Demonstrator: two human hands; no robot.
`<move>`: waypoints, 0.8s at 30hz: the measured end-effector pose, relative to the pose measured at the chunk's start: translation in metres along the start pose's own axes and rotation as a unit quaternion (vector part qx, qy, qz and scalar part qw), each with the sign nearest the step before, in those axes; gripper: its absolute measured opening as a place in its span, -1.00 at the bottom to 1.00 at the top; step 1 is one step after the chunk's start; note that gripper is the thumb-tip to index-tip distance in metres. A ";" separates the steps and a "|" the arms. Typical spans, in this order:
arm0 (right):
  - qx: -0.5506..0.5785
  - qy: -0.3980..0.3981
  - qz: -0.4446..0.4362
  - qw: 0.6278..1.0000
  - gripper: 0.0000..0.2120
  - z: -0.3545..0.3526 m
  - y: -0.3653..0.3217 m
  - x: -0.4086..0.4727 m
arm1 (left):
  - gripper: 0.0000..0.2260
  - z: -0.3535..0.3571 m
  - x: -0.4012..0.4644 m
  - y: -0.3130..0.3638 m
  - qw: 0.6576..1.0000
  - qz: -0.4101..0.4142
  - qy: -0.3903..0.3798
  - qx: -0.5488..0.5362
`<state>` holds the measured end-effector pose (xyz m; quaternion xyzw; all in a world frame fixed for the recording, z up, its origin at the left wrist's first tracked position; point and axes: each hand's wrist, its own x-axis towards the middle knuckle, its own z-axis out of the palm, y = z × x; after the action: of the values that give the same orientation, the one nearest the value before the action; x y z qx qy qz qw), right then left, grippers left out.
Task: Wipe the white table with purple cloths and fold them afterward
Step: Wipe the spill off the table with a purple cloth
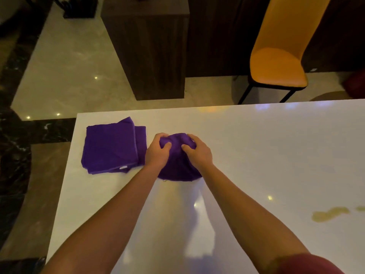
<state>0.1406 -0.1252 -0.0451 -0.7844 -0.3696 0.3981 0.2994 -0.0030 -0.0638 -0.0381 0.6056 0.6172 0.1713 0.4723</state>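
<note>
A bunched purple cloth (177, 165) lies on the white table (266, 155) near its far left corner. My left hand (158, 151) grips the cloth's left side and my right hand (197, 151) grips its right side, both with fingers curled into the fabric. The cloth's far part rises between my hands, and its near edge rests on the table. To the left, a stack of folded purple cloths (112, 145) lies flat, close to the table's left edge, with a small white label at its near edge.
A yellowish smear (329, 213) marks the table at the right. An orange chair (280, 64) stands beyond the table's far edge. A dark wooden cabinet (154, 52) stands on the marble floor behind.
</note>
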 end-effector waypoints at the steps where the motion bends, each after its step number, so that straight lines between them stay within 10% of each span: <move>1: 0.043 0.008 0.003 0.999 -0.62 -0.004 0.005 -0.009 | -0.81 -0.001 -0.011 -0.003 0.999 0.020 0.012 -0.028; 10: 0.174 -0.024 -0.035 0.984 -0.53 -0.070 0.003 -0.120 | -0.69 -0.040 -0.119 0.025 0.952 -0.019 -0.103 -0.288; 24: -0.137 0.001 -0.001 0.991 -0.48 -0.162 0.148 -0.228 | -0.57 0.104 -0.266 -0.003 0.989 0.035 -0.144 0.001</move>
<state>0.2345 -0.4215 0.0156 -0.8180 -0.4213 0.3424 0.1899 0.0295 -0.3440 0.0085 0.6457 0.5213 0.0983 0.5492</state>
